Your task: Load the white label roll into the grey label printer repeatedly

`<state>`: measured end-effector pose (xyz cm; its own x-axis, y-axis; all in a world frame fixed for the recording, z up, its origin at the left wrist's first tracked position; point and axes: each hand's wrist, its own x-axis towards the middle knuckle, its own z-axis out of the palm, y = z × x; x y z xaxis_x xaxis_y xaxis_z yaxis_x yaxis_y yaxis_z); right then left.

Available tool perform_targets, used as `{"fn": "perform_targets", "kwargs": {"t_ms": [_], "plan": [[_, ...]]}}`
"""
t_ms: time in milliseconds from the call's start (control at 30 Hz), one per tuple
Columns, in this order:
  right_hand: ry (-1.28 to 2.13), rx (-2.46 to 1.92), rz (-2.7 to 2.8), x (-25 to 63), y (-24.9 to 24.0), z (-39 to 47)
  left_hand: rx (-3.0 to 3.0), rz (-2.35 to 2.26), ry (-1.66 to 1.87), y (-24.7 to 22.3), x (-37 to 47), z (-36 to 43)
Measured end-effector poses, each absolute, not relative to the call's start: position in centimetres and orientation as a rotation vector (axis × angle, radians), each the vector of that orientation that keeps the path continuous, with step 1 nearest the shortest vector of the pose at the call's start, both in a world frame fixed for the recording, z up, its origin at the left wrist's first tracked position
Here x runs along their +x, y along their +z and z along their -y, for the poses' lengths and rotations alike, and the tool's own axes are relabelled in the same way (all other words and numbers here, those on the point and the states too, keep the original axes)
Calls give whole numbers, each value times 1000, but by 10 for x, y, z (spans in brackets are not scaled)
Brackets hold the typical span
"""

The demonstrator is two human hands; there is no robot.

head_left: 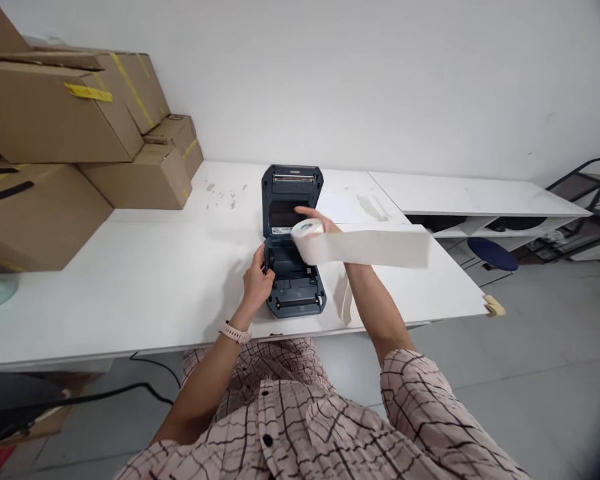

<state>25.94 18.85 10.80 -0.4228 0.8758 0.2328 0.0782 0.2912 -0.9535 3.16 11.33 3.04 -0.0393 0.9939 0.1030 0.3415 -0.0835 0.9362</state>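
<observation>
A dark blue-grey label printer (294,307) sits on the white table with its lid (293,175) raised and its inside exposed. My left hand (258,281) is closed on the left edge of the printer's base, its thumb at a black part inside. My right hand (325,223) holds a white label roll (305,248) above the right side of the open base. The roll hides part of that hand, and the index finger points left over the lid. A loose strip of labels (385,248) stretches from the roll to the right, across my forearm.
Cardboard boxes (55,110) are stacked at the left end of the table (155,280). A curled strip of paper (347,303) lies right of the printer. Beyond the table's right side stands a blue stool (493,254). Black cables (105,393) hang below the front edge.
</observation>
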Motion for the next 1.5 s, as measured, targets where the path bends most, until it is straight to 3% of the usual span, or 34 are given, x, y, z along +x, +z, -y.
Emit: {"fn": "perform_targets", "kwargs": {"t_ms": [167, 300, 467, 567, 767, 1133, 1300, 1500], "plan": [[859, -1150, 2583, 210, 118, -191, 1530, -1484, 1158, 27, 31, -115], [816, -1245, 2821, 194, 108, -196, 1495, -1463, 1169, 23, 31, -115], [704, -1233, 2696, 210, 96, -168, 1473, -1376, 1233, 18, 31, -116], [513, -1215, 2525, 225, 89, -121, 1473, -1342, 1278, 15, 31, -116], [450, -1254, 2446, 235, 62, -37, 1441, -1294, 1313, 15, 32, -113], [511, -1303, 2338, 230, 53, -25, 1142, -1224, 1155, 13, 39, -52], [747, -1201, 1921, 247, 86, -63, 1079, -1138, 1125, 12, 37, -34], [733, -1040, 1550, 251, 144, -210, 1126, -1158, 1108, 15, 33, -41]]}}
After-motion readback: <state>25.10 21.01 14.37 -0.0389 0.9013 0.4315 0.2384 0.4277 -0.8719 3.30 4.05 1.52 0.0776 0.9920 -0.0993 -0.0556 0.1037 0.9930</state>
